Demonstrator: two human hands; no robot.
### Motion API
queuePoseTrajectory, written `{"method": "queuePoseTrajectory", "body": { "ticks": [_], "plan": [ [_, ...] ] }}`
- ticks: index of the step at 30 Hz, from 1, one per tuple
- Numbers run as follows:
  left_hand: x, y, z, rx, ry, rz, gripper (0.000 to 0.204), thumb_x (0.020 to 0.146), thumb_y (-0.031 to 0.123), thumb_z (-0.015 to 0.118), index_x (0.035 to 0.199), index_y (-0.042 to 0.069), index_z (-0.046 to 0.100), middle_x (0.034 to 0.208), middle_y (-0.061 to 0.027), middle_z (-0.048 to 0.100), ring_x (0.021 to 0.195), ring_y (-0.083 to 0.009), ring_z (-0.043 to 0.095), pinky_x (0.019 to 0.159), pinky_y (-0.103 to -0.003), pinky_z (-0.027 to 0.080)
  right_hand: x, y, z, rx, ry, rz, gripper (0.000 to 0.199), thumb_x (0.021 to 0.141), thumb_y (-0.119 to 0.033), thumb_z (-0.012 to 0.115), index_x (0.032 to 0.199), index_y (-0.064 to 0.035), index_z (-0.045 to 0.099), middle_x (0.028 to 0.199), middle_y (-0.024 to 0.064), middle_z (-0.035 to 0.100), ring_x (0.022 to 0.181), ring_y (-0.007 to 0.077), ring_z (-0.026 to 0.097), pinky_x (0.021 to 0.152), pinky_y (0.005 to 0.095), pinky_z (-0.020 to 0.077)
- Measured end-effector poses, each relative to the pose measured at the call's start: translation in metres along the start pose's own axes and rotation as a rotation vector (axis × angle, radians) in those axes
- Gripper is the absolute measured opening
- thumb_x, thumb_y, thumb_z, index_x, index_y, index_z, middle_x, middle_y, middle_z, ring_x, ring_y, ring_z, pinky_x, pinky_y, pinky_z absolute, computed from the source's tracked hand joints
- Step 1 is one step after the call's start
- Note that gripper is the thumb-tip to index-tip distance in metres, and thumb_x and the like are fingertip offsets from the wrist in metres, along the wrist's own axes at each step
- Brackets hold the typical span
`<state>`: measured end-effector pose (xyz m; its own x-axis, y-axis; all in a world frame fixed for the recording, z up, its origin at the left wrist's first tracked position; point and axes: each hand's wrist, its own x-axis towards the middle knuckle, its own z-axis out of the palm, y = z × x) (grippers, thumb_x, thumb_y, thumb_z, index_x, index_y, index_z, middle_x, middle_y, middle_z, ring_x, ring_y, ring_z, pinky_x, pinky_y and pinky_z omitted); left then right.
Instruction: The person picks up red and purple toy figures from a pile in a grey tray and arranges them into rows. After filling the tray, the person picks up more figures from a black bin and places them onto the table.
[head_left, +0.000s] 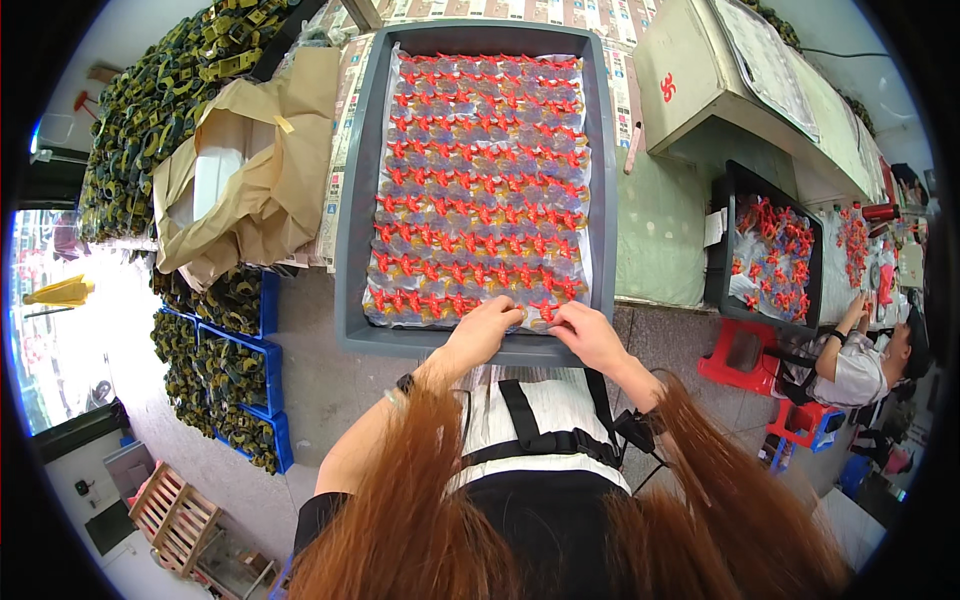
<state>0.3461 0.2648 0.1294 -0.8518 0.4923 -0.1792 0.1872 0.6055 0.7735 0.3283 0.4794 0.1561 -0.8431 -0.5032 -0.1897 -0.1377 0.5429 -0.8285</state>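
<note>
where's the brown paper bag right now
In the head view, the paper bag lies upper left, just left of the grey tray, above the blue bins.

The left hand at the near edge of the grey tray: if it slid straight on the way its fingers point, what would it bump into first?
Probably the nearest row of small red star-shaped plastic pieces on the clear sheet lining the grey plastic tray. The left hand already rests at that row's edge, fingers pointing up-tray; its height above them is unclear.
</note>
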Motion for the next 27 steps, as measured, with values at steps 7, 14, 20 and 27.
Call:
{"method": "queuePoseTrajectory", "body": {
  "ticks": [7, 14, 20, 27],
  "plan": [
    [0.014, -0.018, 0.013, 0.171, -0.112, -0.080, 0.024, 0.067, -0.001, 0.055, 0.090, 0.005, 0.058, 0.090, -0.0110, 0.055, 0.090, -0.0295, 0.054, 0.077, -0.038, 0.044, 0.021, 0.020, 0.032, -0.319, -0.202, -0.049, 0.014, 0.072, -0.014, 0.060, 0.080, -0.0053, 0.053, 0.080, 0.0120, 0.056, 0.077, 0.0315, 0.057, 0.065, 0.0408, 0.0458],
    [0.019, -0.028, 0.018, 0.216, -0.122, -0.109, 0.021, 0.068, 0.002, 0.055, 0.088, 0.003, 0.059, 0.088, -0.0147, 0.059, 0.087, -0.0317, 0.056, 0.075, -0.040, 0.045, 0.033, 0.037, 0.041, -0.521, -0.441, 0.213, 0.019, 0.072, -0.023, 0.060, 0.079, -0.0055, 0.062, 0.082, 0.0138, 0.062, 0.080, 0.0298, 0.061, 0.066, 0.0430, 0.0487],
    [0.011, 0.012, -0.002, 0.143, 0.068, -0.139, 0.023, 0.070, 0.007, 0.062, 0.093, 0.006, 0.057, 0.095, -0.0110, 0.056, 0.093, -0.0296, 0.052, 0.079, -0.040, 0.041, -0.004, 0.000, -0.072, 0.040, -0.063, -0.010, 0.025, 0.078, -0.024, 0.058, 0.091, -0.0029, 0.056, 0.085, 0.0131, 0.059, 0.077, 0.0254, 0.058, 0.070, 0.0344, 0.0467],
    [0.000, 0.025, 0.018, 0.045, 0.292, -0.136, 0.014, 0.077, 0.005, 0.057, 0.091, 0.003, 0.057, 0.096, -0.0119, 0.057, 0.094, -0.0291, 0.053, 0.083, -0.036, 0.040, -0.082, 0.187, -0.240, -0.334, 0.631, 0.651, 0.018, 0.078, -0.016, 0.056, 0.091, -0.0042, 0.058, 0.087, 0.0174, 0.062, 0.086, 0.0319, 0.059, 0.074, 0.0403, 0.0461]
  ]
}}
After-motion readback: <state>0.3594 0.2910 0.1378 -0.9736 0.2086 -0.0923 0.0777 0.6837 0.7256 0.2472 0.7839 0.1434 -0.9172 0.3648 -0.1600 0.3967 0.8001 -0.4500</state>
